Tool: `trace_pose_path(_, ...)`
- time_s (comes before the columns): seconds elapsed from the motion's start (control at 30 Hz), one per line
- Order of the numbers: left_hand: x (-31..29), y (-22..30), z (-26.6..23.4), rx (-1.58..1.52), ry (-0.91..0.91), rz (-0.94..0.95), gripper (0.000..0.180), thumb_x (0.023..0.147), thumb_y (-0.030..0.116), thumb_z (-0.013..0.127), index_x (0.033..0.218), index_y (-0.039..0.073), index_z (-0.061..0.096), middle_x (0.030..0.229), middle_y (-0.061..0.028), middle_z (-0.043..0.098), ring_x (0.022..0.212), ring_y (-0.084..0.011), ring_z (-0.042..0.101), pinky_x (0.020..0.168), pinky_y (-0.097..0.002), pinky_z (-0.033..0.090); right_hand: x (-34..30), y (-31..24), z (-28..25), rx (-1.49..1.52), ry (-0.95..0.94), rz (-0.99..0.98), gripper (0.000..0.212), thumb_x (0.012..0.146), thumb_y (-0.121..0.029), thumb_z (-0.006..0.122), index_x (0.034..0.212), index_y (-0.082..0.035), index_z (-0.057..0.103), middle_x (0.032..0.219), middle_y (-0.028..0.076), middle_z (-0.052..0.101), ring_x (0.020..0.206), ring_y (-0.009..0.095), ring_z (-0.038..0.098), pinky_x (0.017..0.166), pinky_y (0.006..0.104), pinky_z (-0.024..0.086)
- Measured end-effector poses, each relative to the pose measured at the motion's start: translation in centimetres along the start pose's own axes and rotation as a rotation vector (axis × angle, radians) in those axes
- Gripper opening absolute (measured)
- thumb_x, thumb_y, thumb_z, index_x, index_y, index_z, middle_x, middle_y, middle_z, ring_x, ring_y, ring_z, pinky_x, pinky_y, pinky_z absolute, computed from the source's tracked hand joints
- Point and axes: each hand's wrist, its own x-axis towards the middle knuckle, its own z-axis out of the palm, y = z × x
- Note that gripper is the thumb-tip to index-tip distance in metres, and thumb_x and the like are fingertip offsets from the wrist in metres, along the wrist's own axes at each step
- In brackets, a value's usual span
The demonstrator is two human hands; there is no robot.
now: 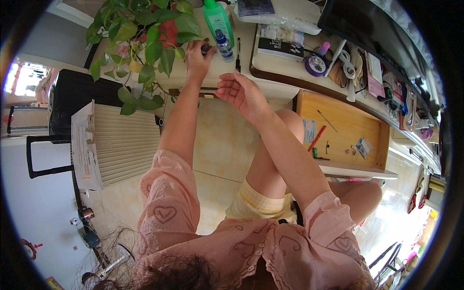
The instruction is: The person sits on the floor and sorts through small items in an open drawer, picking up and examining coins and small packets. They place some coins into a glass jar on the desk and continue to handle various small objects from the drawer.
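My left hand [197,59] is at the table's front edge beside the leaves, its fingers closed around a small dark object [207,50] whose kind I cannot make out. Just right of it stands a small clear bottle with a dark blue cap [224,47]. Behind that is a taller green bottle [217,20]. A black pen [238,54] lies on the table to their right. My right hand [239,95] hangs in the air in front of the table edge, palm turned left, fingers stretched out, holding nothing.
A leafy potted plant [147,41] spreads over the table's left side. An open wooden drawer [353,108] holds a red pen [317,138] and small items. Books [280,43], a purple round container [315,65] and a screen [386,38] fill the right. A ribbed white panel [123,140] stands left.
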Motion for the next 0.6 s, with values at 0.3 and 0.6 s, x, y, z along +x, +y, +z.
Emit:
trace_pose_path(0.3, 0.0, -0.1, 0.4, 0.105, 0.073, 0.057, 0.038, 0.072, 0.023, 0.063, 0.106, 0.008, 0.053, 0.103, -0.0126, 0.053, 0.106, -0.0306, 0.044, 0.086, -0.0434, 0.038, 0.0, 0.0, 0.0, -0.001, 0.002, -0.009, 0.030, 0.091, -0.026, 0.041, 0.098, 0.002, 0.051, 0.087, 0.011, 0.057, 0.079, 0.020, 0.057, 0.076, 0.0346, 0.050)
trace_pose_path(0.6, 0.6, -0.4, 1.1, 0.275, -0.036, -0.007, 0.041, 0.081, 0.023, 0.051, 0.120, 0.011, 0.046, 0.111, -0.0091, 0.052, 0.112, -0.0266, 0.042, 0.101, -0.0490, 0.022, -0.1, 0.1, -0.1, -0.023, -0.003, -0.001, 0.030, 0.092, -0.024, 0.040, 0.098, 0.003, 0.052, 0.088, 0.011, 0.057, 0.080, 0.020, 0.057, 0.078, 0.0344, 0.049)
